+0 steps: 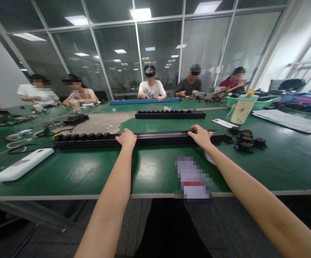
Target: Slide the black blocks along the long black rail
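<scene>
A long black metal rail (160,139) lies across the table in front of me. Dark knob-like pieces (90,136) sit in a row along its left part. My left hand (127,139) grips the rail near its middle, just right of that row. Further right, my right hand (201,137) is closed at the rail's top, with fingers pinched on a small dark piece (192,131), mostly hidden by them. Several loose black pieces (244,145) of similar look lie on the table beyond the rail's right end.
Behind stands a second black rail (170,115) with similar pieces. A white power bank-like block (23,165) lies left, a blurred flat object (193,179) at the front edge, a phone (224,123) and a cup (243,111) right. Several people sit across the green table (90,172).
</scene>
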A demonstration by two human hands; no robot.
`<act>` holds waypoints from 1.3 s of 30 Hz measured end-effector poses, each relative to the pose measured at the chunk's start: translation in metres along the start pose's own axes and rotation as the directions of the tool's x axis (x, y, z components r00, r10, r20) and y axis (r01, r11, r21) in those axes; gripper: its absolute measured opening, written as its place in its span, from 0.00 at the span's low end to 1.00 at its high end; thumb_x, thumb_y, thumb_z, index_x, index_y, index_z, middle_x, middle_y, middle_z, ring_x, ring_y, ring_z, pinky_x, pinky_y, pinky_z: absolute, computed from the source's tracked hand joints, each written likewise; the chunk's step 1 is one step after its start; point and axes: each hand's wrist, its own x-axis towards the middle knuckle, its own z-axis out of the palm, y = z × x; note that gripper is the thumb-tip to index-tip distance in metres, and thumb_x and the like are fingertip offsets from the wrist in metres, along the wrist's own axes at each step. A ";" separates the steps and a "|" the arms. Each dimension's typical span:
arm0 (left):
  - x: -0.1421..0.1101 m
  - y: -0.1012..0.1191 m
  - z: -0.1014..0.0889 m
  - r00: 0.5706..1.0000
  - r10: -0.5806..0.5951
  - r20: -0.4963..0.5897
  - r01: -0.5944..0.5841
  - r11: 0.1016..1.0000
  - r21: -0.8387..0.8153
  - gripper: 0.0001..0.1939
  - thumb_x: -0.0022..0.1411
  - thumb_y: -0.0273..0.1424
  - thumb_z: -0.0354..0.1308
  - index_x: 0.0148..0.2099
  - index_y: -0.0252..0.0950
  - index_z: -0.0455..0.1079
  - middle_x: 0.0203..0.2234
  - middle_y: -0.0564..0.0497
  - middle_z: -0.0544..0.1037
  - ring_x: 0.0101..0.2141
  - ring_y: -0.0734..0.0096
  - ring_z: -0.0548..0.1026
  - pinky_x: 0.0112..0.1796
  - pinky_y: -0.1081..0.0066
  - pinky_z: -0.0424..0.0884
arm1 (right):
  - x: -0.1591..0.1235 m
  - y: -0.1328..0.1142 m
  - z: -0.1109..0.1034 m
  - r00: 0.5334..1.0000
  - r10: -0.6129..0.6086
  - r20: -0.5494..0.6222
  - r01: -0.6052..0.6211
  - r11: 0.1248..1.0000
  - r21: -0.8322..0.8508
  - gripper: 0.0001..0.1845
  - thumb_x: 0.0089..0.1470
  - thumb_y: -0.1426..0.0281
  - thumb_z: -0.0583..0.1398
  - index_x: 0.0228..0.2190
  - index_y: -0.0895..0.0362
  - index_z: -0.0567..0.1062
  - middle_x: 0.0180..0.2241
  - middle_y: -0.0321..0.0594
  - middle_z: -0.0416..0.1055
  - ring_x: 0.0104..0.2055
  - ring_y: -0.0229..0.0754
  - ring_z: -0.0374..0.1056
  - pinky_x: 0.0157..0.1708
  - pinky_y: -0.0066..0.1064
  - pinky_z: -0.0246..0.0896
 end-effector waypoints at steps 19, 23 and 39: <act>0.001 -0.001 0.002 1.000 0.003 -0.008 -0.003 1.000 0.002 0.29 0.66 0.39 0.58 0.63 0.28 0.62 0.56 0.28 0.76 0.59 0.45 0.73 0.58 0.55 0.59 | 0.005 0.007 0.002 0.999 0.011 -0.032 -0.010 1.000 0.024 0.18 0.54 0.56 0.56 0.42 0.50 0.76 0.40 0.41 0.79 0.48 0.57 0.70 0.54 0.53 0.46; 0.001 0.000 0.002 1.000 0.001 -0.005 -0.001 1.000 0.002 0.29 0.66 0.40 0.58 0.63 0.27 0.62 0.55 0.28 0.77 0.59 0.45 0.73 0.58 0.55 0.58 | 0.005 0.008 0.002 0.999 0.027 -0.033 -0.025 0.999 0.034 0.18 0.53 0.55 0.57 0.42 0.50 0.76 0.39 0.42 0.79 0.48 0.57 0.71 0.56 0.56 0.44; 0.001 0.000 0.002 1.000 0.003 -0.013 -0.003 1.000 0.003 0.28 0.66 0.39 0.57 0.63 0.28 0.62 0.54 0.29 0.77 0.58 0.45 0.74 0.58 0.54 0.58 | 0.008 0.011 0.002 0.998 0.051 -0.043 -0.049 0.997 0.053 0.15 0.52 0.56 0.58 0.37 0.51 0.76 0.37 0.40 0.78 0.46 0.55 0.71 0.57 0.58 0.45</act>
